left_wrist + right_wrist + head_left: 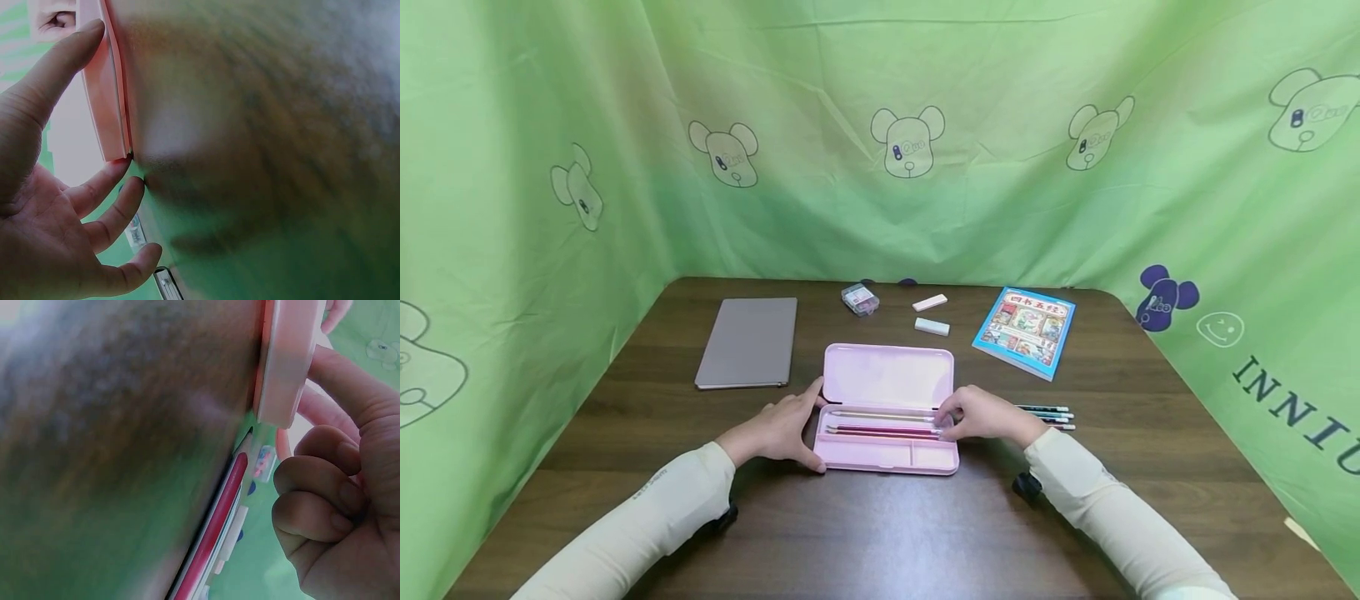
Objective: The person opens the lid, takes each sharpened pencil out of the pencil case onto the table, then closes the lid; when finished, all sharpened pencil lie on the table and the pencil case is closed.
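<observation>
A pink pencil case (861, 452) lies with its lid (889, 375) raised behind it. Several pencils (880, 431), gold-coloured and dark red, lie lengthwise in its long compartment. My left hand (786, 427) rests at the case's left end, thumb at the front corner and index finger at the back one; in the left wrist view these fingers are fairly straight. My right hand (981, 414) reaches over the right end, thumb and index finger pinching at the pencils' ends. The right wrist view shows its other fingers (312, 515) curled, while the case wall hides the fingertips.
More pencils (1047, 410) lie right of the case, partly behind my right wrist. Farther back are a grey notebook (750, 342), a small clear box (860, 299), a pale pink strip (929, 302), a white eraser (932, 327) and a blue-edged book (1027, 331). A green curtain (820, 208) hangs behind the table.
</observation>
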### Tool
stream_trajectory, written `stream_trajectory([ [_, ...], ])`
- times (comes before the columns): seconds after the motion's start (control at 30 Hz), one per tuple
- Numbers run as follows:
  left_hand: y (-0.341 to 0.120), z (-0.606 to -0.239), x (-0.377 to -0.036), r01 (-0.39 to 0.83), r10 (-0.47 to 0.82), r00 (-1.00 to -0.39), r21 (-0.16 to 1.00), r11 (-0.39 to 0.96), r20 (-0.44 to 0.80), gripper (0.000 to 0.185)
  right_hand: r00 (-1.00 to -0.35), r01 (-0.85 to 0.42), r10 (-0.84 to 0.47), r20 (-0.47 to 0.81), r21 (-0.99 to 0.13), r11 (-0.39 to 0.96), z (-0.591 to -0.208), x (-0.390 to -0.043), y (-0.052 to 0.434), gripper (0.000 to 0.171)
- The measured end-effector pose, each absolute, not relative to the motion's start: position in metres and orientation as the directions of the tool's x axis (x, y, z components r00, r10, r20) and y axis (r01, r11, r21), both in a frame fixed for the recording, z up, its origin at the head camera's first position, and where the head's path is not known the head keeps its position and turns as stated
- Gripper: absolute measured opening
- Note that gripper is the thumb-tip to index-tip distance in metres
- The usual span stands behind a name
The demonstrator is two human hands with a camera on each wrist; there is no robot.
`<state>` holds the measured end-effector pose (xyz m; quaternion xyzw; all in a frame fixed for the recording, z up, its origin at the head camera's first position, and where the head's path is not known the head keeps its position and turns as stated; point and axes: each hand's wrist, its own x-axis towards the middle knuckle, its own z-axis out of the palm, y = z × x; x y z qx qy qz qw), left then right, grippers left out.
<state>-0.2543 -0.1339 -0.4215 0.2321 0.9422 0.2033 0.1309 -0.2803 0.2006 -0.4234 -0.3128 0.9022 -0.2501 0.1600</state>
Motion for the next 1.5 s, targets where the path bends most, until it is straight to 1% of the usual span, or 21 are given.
stream_trajectory([
  [0.17,-0.134,-0.422,-0.254,0.380,0.489,-0.858,0.447,0.810,-0.156,0.127,-0.737,-0.533,-0.665,-0.121,-0.499,0.683,-0.424,-0.281,0.195,0.013],
  [0.3,-0.133,-0.423,-0.254,0.381,0.490,-0.858,0.449,0.808,-0.154,0.127,-0.735,-0.550,-0.672,-0.094,-0.496,0.671,-0.423,-0.280,0.193,0.009],
  [0.47,-0.132,-0.423,-0.255,0.381,0.491,-0.856,0.448,0.809,-0.160,0.128,-0.763,-0.506,-0.639,-0.094,-0.527,0.682,-0.423,-0.279,0.195,0.011],
  [0.6,-0.132,-0.423,-0.256,0.385,0.491,-0.857,0.441,0.811,-0.155,0.128,-0.791,-0.450,-0.606,-0.086,-0.590,0.670,-0.423,-0.279,0.199,0.010],
  [1.0,-0.133,-0.424,-0.256,0.383,0.490,-0.858,0.442,0.811,-0.157,0.128,-0.878,-0.356,-0.476,0.038,-0.717,0.600,-0.426,-0.275,0.232,0.013],
  [1.07,-0.133,-0.424,-0.257,0.382,0.487,-0.860,0.441,0.812,-0.152,0.128,-0.894,-0.343,-0.446,0.055,-0.724,0.598,-0.425,-0.274,0.238,0.013],
  [1.17,-0.133,-0.424,-0.257,0.387,0.489,-0.860,0.438,0.812,-0.148,0.128,-0.905,-0.355,-0.414,0.100,-0.715,0.602,-0.423,-0.272,0.246,0.011],
  [1.3,-0.133,-0.424,-0.257,0.388,0.490,-0.859,0.438,0.811,-0.147,0.128,-0.910,-0.374,-0.387,0.150,-0.698,0.611,-0.419,-0.270,0.255,0.008],
  [1.5,-0.134,-0.423,-0.256,0.386,0.491,-0.858,0.442,0.810,-0.151,0.127,-0.919,-0.374,-0.349,0.184,-0.688,0.622,-0.416,-0.266,0.266,0.007],
])
